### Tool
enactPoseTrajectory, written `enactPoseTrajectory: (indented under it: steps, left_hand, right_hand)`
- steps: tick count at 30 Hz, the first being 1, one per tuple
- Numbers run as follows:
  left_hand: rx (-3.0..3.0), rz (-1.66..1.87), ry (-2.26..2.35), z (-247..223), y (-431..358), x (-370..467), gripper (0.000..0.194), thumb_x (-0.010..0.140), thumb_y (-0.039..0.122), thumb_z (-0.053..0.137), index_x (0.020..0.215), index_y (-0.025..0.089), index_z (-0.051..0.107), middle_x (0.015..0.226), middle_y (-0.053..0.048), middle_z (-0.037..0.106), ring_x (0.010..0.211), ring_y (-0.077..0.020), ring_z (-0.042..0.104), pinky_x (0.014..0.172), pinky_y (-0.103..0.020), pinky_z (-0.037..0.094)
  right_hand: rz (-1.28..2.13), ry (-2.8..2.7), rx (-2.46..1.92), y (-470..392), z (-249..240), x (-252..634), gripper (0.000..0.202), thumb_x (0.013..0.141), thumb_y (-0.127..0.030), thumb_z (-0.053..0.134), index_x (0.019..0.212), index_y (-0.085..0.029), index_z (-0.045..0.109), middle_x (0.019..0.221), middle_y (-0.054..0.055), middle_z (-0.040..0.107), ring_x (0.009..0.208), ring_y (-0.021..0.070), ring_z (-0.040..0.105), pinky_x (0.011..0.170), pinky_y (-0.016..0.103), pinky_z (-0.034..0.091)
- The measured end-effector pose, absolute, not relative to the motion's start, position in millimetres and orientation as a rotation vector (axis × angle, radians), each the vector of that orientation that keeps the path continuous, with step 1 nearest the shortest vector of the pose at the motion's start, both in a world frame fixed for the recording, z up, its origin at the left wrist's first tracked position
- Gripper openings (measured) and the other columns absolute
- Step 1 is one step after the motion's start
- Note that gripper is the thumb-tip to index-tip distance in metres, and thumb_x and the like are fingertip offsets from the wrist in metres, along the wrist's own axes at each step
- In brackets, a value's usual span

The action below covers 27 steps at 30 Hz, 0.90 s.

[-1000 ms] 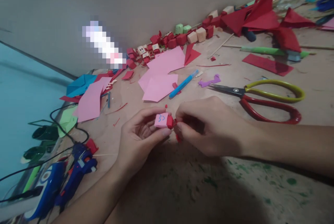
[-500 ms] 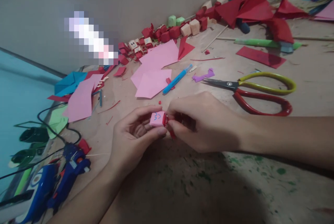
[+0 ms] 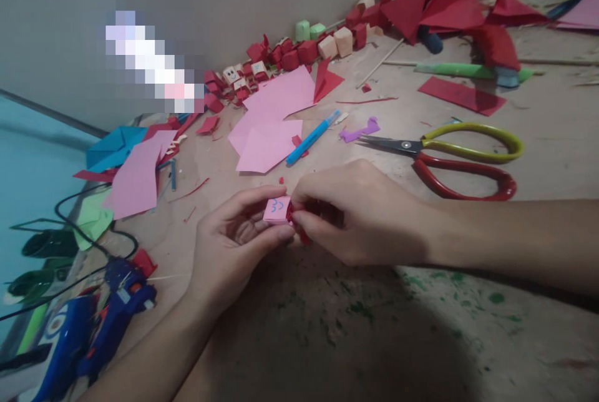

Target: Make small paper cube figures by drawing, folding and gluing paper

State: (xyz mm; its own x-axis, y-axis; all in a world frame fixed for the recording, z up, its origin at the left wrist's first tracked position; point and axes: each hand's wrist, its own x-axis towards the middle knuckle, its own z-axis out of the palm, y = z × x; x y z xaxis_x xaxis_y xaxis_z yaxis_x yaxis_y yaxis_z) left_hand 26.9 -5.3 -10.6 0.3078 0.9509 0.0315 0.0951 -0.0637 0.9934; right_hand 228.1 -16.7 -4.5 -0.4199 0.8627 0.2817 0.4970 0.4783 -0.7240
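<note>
Between the fingers and thumb of my left hand (image 3: 234, 227) is a small pink paper box (image 3: 276, 210) with a blue face drawn on its top. My right hand (image 3: 355, 215) pinches at a small red paper piece (image 3: 290, 211) against the box's right end. Its fingertips partly cover that piece, so its exact shape is hidden. A red strip end (image 3: 304, 237) shows below the right thumb. Just beyond the hands lies a tiny red scrap (image 3: 281, 180).
Scissors (image 3: 407, 145) with yellow and red handles lie beyond my right hand. A blue marker (image 3: 313, 137) rests by pink paper sheets (image 3: 271, 146). Small paper cubes (image 3: 307, 52) line the wall. A blue glue gun (image 3: 119, 296) with its cord lies at left.
The right fingertips have closed in over the red part at the box's end, covering more of it. The whole view has shifted slightly, with the table things appearing a little further left.
</note>
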Motion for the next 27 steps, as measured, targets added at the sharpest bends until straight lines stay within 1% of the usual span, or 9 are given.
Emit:
enactPoseTrajectory:
  steps: [4, 9, 14, 18, 21, 24, 27]
  left_hand:
    - [1.444, 0.968, 1.045, -12.2, -6.4, 25.0, 0.037, 0.070, 0.008, 0.087, 0.103, 0.022, 0.079, 0.099, -0.003, 0.078, 0.082, -0.0163, 0.076, 0.066, -0.018, 0.064]
    - [1.384, 0.940, 1.048, -12.4, -6.8, 25.1, 0.037, 0.071, 0.009, 0.086, 0.104, 0.023, 0.079, 0.095, -0.002, 0.078, 0.078, -0.0148, 0.076, 0.064, -0.018, 0.063]
    - [1.376, 0.961, 1.040, -11.0, -6.5, 26.5, 0.036, 0.069, 0.009, 0.087, 0.102, 0.022, 0.079, 0.100, -0.003, 0.077, 0.082, -0.0146, 0.075, 0.070, -0.019, 0.063]
    - [1.355, 0.954, 1.032, -10.3, -5.3, 25.0, 0.036, 0.071, 0.011, 0.086, 0.104, 0.022, 0.077, 0.102, -0.003, 0.076, 0.081, -0.0144, 0.074, 0.072, -0.022, 0.063]
    - [1.334, 0.948, 0.982, -11.6, -4.0, 23.0, 0.036, 0.075, 0.011, 0.084, 0.107, 0.024, 0.076, 0.102, -0.003, 0.075, 0.083, -0.0135, 0.073, 0.074, -0.021, 0.061]
    - [1.334, 0.965, 0.936, -13.6, -3.3, 21.9, 0.035, 0.078, 0.010, 0.082, 0.109, 0.025, 0.075, 0.102, -0.003, 0.075, 0.088, -0.0125, 0.071, 0.077, -0.018, 0.059]
    - [1.331, 0.982, 0.915, -14.8, -3.6, 21.5, 0.035, 0.079, 0.012, 0.081, 0.111, 0.025, 0.074, 0.105, -0.003, 0.073, 0.093, -0.0141, 0.070, 0.083, -0.022, 0.059]
  right_hand:
    - [0.764, -2.067, -1.114, -16.4, -5.2, 228.2, 0.015, 0.089, -0.013, 0.058, 0.078, -0.018, 0.068, 0.061, -0.004, 0.062, 0.056, 0.0115, 0.048, 0.057, 0.027, 0.029]
    - [0.790, -2.093, -1.115, -15.4, -4.2, 229.1, 0.019, 0.091, -0.013, 0.056, 0.078, -0.018, 0.069, 0.063, -0.003, 0.064, 0.056, 0.0110, 0.049, 0.058, 0.026, 0.029]
    - [0.772, -2.088, -1.133, -14.9, -4.6, 228.5, 0.023, 0.092, -0.013, 0.055, 0.075, -0.017, 0.070, 0.064, -0.003, 0.067, 0.057, 0.0104, 0.053, 0.058, 0.026, 0.031]
    - [0.771, -2.034, -1.155, -14.9, -5.2, 228.8, 0.020, 0.092, -0.015, 0.057, 0.083, -0.018, 0.075, 0.071, -0.002, 0.071, 0.061, 0.0108, 0.057, 0.060, 0.024, 0.035]
    - [0.811, -1.989, -1.158, -15.4, -4.2, 229.1, 0.017, 0.091, -0.015, 0.060, 0.085, -0.018, 0.075, 0.074, -0.002, 0.073, 0.063, 0.0108, 0.059, 0.062, 0.024, 0.037]
    - [0.867, -1.951, -1.131, -16.3, -1.8, 229.5, 0.015, 0.090, -0.013, 0.061, 0.088, -0.018, 0.075, 0.073, -0.003, 0.072, 0.063, 0.0100, 0.059, 0.061, 0.023, 0.039]
    - [0.912, -1.916, -1.104, -16.7, 0.9, 230.5, 0.015, 0.091, -0.014, 0.060, 0.090, -0.018, 0.075, 0.070, -0.003, 0.070, 0.060, 0.0097, 0.058, 0.058, 0.023, 0.041]
